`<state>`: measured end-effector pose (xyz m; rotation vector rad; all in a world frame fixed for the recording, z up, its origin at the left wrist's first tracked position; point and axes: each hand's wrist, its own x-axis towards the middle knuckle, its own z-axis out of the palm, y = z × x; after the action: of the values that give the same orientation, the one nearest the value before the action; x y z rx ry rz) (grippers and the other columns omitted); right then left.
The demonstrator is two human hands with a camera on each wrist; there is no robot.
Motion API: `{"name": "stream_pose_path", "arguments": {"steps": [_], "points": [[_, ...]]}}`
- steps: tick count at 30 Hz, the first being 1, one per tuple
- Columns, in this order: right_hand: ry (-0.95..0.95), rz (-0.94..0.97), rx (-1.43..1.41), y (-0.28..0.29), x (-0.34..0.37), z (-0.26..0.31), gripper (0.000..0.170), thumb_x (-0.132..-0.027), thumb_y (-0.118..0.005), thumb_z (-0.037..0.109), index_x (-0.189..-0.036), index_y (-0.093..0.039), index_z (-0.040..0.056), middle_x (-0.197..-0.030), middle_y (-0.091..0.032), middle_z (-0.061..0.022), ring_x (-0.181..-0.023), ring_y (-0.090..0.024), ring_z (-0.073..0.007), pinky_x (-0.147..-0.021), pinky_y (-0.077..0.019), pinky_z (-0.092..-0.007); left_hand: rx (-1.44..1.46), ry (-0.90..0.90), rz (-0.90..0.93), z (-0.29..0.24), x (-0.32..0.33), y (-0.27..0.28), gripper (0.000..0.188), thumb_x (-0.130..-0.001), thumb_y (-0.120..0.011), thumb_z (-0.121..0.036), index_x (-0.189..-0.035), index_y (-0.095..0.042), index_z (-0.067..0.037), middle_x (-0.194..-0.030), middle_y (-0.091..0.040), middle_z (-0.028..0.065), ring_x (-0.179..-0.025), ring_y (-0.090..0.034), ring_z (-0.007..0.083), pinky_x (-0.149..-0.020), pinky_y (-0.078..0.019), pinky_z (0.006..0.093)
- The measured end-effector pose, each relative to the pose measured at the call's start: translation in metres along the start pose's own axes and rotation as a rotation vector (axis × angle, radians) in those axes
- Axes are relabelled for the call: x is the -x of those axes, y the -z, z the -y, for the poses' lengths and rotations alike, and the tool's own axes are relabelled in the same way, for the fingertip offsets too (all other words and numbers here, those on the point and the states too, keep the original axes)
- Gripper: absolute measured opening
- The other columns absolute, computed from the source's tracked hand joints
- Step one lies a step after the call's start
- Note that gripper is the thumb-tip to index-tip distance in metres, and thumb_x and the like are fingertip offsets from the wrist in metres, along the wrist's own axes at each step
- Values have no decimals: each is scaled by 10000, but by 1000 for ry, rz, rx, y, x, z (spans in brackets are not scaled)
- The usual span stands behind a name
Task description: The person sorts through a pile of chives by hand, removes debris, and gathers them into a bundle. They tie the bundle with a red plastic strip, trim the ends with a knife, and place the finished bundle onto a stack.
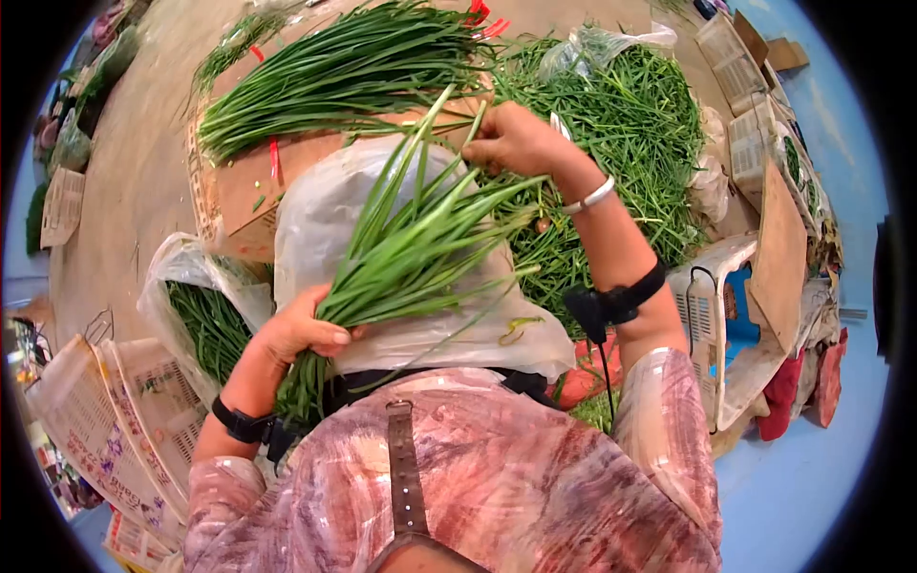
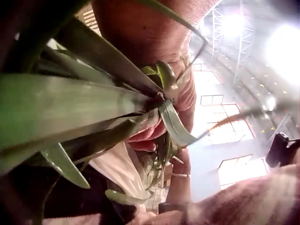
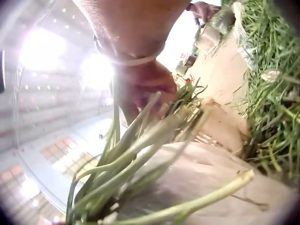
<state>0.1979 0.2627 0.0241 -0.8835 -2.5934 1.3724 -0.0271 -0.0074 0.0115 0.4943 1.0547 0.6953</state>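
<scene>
Curled round a loose bunch of garlic chives (image 1: 411, 258) is my left hand (image 1: 301, 329), low over the lap at the left. Its leafy ends hang down by the waist, and the pale stem ends fan out up and right. Long flat leaves (image 2: 70, 108) fill much of the left wrist view. At the top of the bunch my right hand (image 1: 523, 141) pinches a stem end between thumb and fingers. In the right wrist view, stems (image 3: 136, 159) run below the right hand (image 3: 150, 89), whose fingertips are partly hidden. A whitish plastic sheet (image 1: 320, 205) covers the lap.
A large bunch of chives (image 1: 353, 72) lies on a cardboard box (image 1: 239, 186) ahead. A heap of loose greens (image 1: 621, 124) spreads to the right. A plastic bag of greens (image 1: 210, 320) stands at the left, and a white crate (image 1: 702, 325) at the right.
</scene>
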Motion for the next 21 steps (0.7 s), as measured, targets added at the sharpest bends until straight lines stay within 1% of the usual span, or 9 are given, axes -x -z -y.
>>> {"name": "stream_pose_path", "arguments": {"steps": [2, 5, 8, 10, 12, 14, 18, 20, 21], "points": [[-32, 29, -71, -2, 2, -8, 152, -817, -617, 114, -831, -644, -35, -643, -611, -48, -541, -573, -103, -506, -467, -241, 67, 43, -23, 3, 2, -4, 513, -661, -700, -81, -1118, -478, -10, -760, -545, 62, -488, -401, 67, -426, -295, 198], [10, -5, -79, 1, 1, -19, 161, -769, -646, 127, -760, -654, -34, -596, -622, -65, -526, -583, -126, -509, -462, -277, 34, 0, -101, 5, -2, -11, 432, -713, -648, -47, -1109, -480, 0, -744, -536, 65, -470, -384, 63, -429, -294, 202], [-13, -32, -124, 1, 2, -23, 148, -769, -635, 105, -791, -656, -40, -611, -617, -60, -554, -595, -127, -528, -468, -273, 64, 51, -55, 2, -5, -8, 381, -754, -604, -44, -1105, -466, 14, -711, -508, 60, -459, -376, 62, -429, -294, 206], [-67, -229, -388, 7, 13, -25, 182, -828, -603, 143, -835, -636, -35, -673, -621, -39, -586, -573, -97, -526, -434, -220, 199, 32, 16, 13, -7, 4, 352, -791, -585, -69, -1106, -457, 21, -684, -486, 56, -429, -373, 52, -418, -289, 204], [-115, -440, -289, 13, 21, -71, 223, -850, -588, 192, -854, -640, -25, -698, -621, -30, -586, -562, -77, -501, -411, -203, 542, -11, 201, 20, -10, 14, 398, -812, -591, -80, -1171, -443, 2, -672, -515, 70, -396, -381, 48, -398, -288, 208], [-319, -357, -192, 20, 58, -70, 261, -873, -559, 219, -924, -627, -28, -767, -638, -50, -624, -587, -89, -512, -423, -199, 584, -38, 264, 25, -10, 15, 386, -847, -561, -109, -1192, -433, 8, -672, -509, 66, -385, -380, 34, -388, -286, 203], [-310, -197, -629, -28, 120, -62, 334, -878, -542, 189, -1140, -523, -17, -972, -635, -101, -821, -653, -178, -587, -493, -216, 776, -60, 322, 40, -11, 15, 309, -884, -515, -153, -1135, -448, 14, -693, -501, 59, -389, -375, 25, -400, -298, 190], [-282, -122, -785, -55, 128, -50, 365, -872, -545, 180, -1177, -496, -12, -1007, -619, -109, -863, -652, -198, -593, -501, -213, 892, -42, 341, 41, -13, 5, 293, -896, -507, -183, -1105, -455, 16, -698, -502, 64, -403, -384, 28, -410, -305, 189], [-354, -96, -759, -64, 126, -39, 379, -851, -571, 147, -1183, -493, -17, -944, -623, -106, -857, -653, -208, -582, -495, -212, 895, -43, 342, 41, -13, 3, 270, -900, -505, -199, -1056, -461, 18, -705, -504, 66, -407, -384, 31, -413, -304, 189]]}}
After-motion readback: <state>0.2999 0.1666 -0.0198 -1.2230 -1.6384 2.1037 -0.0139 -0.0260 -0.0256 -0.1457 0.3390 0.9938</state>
